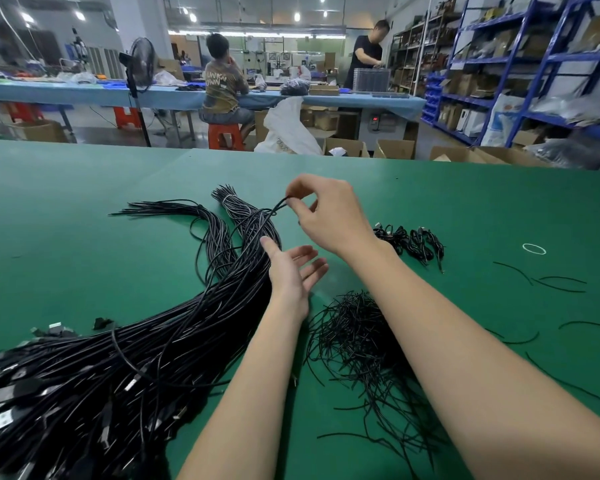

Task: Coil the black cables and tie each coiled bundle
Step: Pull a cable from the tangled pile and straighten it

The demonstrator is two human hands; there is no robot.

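- The green desk [430, 202] fills the lower 2/3 of the frame and carries all the work; keep the pulled cable over a bare part of it so that nothing snags.
- The big heap of black cables [136, 358] sweeps from the lower left up to the centre, where 1 sheaf is bound with a pale tie. My judgement: draw 1 cable out lengthwise, along the lie of the heap, not across it.
- The loose pile of short black tie wires [357, 341] lies at lower centre, just right of the left forearm, handy for binding.
- The finished coiled bundles [409, 240] sit at centre right, well apart from the heap; new coils belong there.
- The right hand [329, 216], upper centre, pinches the end of a single cable [279, 204] between thumb and forefinger, lifting it off the heap.
- The left hand [291, 268], just below, is released, fingers spread, beside the heap; it looks ready to receive the first loop.
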